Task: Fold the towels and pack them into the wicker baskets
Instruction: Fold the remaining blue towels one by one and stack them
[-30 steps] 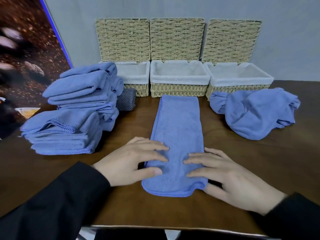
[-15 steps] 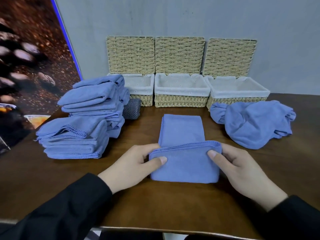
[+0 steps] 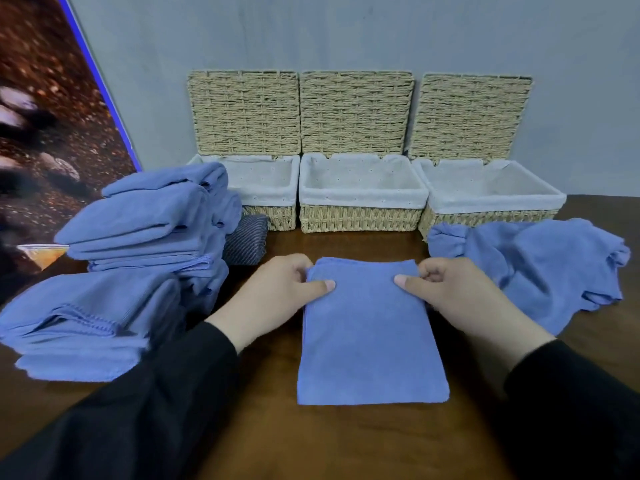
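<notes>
- Between the two hands, flat on the brown counter, lies the folded blue towel, long axis running from the body toward the baskets
- At its far left corner, left hand pinches the doubled edge, thumb on top, fingers curled under
- At its far right corner, right hand does the same, thumb flat on the cloth
- Straight beyond that far edge, middle wicker basket, open and seemingly empty; both hands about equally near it
- Off to the left, stack of folded towels; off to the right, unfolded towel heap
- Probably calls next for another fold across the long axis, or a lift straight ahead
</notes>
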The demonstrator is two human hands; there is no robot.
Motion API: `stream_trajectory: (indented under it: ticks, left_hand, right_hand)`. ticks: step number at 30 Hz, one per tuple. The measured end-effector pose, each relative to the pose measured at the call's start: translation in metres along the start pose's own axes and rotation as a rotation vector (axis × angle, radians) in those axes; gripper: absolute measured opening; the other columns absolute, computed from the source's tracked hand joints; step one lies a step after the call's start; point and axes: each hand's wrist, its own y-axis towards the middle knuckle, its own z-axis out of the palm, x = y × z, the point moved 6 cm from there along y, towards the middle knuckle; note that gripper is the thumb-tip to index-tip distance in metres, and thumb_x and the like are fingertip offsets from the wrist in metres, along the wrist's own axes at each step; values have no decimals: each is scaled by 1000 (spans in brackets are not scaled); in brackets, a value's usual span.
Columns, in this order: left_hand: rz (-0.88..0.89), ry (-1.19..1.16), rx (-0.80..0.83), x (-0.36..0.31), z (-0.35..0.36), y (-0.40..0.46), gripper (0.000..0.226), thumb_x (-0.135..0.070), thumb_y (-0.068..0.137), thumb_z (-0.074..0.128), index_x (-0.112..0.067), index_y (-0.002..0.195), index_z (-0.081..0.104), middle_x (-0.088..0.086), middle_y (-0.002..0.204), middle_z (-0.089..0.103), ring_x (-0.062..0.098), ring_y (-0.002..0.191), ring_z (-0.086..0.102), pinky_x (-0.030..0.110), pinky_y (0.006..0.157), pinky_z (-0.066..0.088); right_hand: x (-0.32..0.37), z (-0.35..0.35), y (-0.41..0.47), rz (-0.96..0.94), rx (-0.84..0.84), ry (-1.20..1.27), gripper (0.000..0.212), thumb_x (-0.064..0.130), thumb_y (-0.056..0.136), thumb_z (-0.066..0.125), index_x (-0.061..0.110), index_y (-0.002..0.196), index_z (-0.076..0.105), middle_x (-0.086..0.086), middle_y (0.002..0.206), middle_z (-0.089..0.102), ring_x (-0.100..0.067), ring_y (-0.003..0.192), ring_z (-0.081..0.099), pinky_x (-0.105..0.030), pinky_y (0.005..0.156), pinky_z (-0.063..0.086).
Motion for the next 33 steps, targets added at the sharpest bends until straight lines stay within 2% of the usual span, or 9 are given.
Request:
stream_trajectory:
  ticks: [3,7,10,13,19,23,28,30,33]
  left_hand:
    - [79,292,-212,6,-7,6,28,-53,87,66,-30,97,56,-12,80,51,5,71,51,26,61,35]
    - [481,301,-199,-19,-2,-14,36,-49,99,45,-29,122,63,-18,118,57,3,109,53,29,95,41]
    - [483,454,58,-19,25,-17,61,-60,97,27,-33,148,48,-18,156,39,0,145,27,32,120,20]
    - [379,658,289,-2,47,-13,73,-68,94,10,-37,160,13,-21,167,-3,-7,149,-14,38,126,-2]
    - [294,768,383,11,44,-12,71,-67,94,5,-42,158,-9,-27,162,-21,-7,144,-30,42,124,-11]
    - [295,735,355,16,42,-11,69,-66,95,5,-43,159,-3,-27,163,-17,-5,146,-28,45,125,-8]
    - [518,460,113,-8,24,-28,61,-63,100,26,-32,146,50,-15,163,29,-2,152,11,46,124,14]
    - [646,391,95,-19,21,-42,51,-57,101,39,-27,135,63,-11,151,49,3,145,35,46,118,28]
    - [742,505,122,-24,30,-58,53,-61,95,51,-25,131,66,-8,139,58,11,134,49,44,109,36]
  right_hand:
    - [-9,6,11,19,-104,-190,32,54,84,72,26,93,59,10,76,56,-4,69,54,-24,60,36]
    - [21,-15,-13,-328,-323,-114,34,49,93,57,28,119,63,19,107,60,1,99,55,-15,83,41]
    - [32,8,-28,-467,36,-159,49,57,101,39,31,138,58,27,139,54,9,134,43,-15,111,32]
    - [10,40,-29,-389,396,-410,72,68,96,21,35,160,17,33,162,5,18,146,-7,-27,127,-2]
    - [-9,34,-25,-351,409,-484,72,67,96,18,38,160,6,36,160,-9,19,143,-17,-33,127,-6]
    - [-12,32,-26,-420,333,-399,72,70,95,19,38,159,18,36,161,3,16,147,-7,-40,128,2]
    - [10,13,-49,-645,240,-159,42,55,101,47,32,132,65,18,141,54,-10,141,44,-42,120,26]
    - [14,18,-59,-706,358,-217,48,63,97,51,34,133,63,19,142,49,-9,142,41,-42,121,18]
    - [7,31,-64,-666,483,-327,73,77,86,57,39,148,46,28,157,25,0,153,14,-39,124,-4]
